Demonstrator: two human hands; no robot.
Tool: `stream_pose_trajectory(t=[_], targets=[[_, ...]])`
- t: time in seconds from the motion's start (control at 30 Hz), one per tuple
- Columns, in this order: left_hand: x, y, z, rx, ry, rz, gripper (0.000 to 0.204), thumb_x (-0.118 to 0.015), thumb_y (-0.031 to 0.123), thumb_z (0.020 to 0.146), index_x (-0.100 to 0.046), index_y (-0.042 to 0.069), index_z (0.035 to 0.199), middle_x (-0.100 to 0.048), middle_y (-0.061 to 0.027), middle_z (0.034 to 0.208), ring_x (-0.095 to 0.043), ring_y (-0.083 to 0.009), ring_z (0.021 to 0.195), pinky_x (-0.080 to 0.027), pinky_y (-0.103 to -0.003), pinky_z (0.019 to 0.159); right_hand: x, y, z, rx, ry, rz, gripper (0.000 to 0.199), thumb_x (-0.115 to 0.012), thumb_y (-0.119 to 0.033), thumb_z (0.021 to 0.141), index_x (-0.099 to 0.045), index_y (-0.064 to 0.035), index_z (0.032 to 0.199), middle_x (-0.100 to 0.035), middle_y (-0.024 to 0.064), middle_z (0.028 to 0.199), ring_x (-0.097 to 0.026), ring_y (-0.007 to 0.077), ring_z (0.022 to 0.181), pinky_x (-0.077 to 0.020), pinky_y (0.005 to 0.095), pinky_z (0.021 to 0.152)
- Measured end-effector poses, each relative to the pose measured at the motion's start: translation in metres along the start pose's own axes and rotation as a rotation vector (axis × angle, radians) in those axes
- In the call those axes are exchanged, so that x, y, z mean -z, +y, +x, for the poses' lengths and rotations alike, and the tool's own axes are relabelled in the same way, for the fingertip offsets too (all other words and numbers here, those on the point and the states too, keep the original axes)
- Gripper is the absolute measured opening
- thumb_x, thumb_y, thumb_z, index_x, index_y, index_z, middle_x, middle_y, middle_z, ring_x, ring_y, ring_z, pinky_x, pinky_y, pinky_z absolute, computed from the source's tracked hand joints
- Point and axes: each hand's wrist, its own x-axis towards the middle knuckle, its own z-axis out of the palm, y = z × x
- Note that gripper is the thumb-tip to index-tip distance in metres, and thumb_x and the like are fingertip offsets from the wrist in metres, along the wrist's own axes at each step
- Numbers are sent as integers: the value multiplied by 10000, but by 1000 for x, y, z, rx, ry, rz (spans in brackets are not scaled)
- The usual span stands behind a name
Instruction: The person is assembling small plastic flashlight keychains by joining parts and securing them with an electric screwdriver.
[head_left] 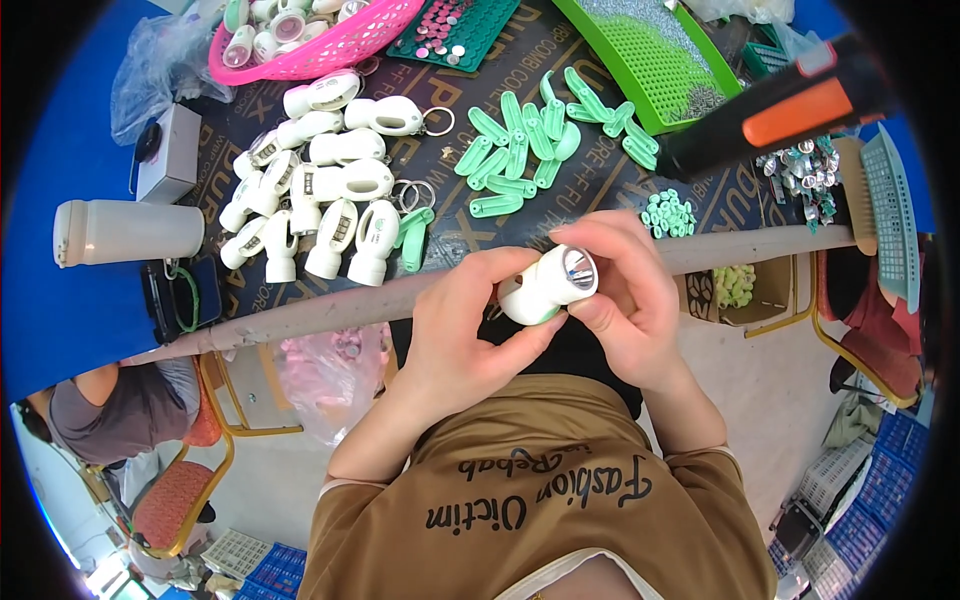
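A small white keychain flashlight (540,293) is up between my two hands, just in front of the table's near edge. Its silvery lens end points to the right, and a strip of pale green shows on its underside. My left hand (465,325) is closed around the body end, thumb below. The fingers and thumb of my right hand (632,300) pinch the lens head from above and below. Beyond my left hand lies a group of similar white flashlights (345,182), some with metal rings. Loose mint-green plastic clips (515,140) are spread beyond both hands.
A black and orange power tool (790,112) juts in at upper right. Near it are a green tray (650,60) of small metal parts and small green pieces (668,214). A pink basket (320,58) stands far left; a white bottle (130,233) lies at left. Another person (130,405) sits at left.
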Motion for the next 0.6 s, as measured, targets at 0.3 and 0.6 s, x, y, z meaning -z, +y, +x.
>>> stream_pose_trajectory(t=[0.3, 0.6], targets=[[10, 5, 9, -63, 90, 40, 443, -752, 93, 661, -533, 38, 1043, -592, -85, 917, -591, -156, 757, -485, -248, 641, 9, -44, -9, 601, 170, -402, 285, -650, -60, 606, -574, -23, 878, -567, 94, 836, -530, 253, 697, -431, 356, 617], [90, 46, 95, -398, 423, 412, 394, -716, -1, 705, -522, -31, 1046, -574, -83, 969, -580, -117, 837, -483, -241, 746, 16, -121, 10, 1008, -121, -41, 540, -511, -378, 869, -284, -305, 1355, -465, 0, 728, -349, 122, 496, -284, 283, 419]])
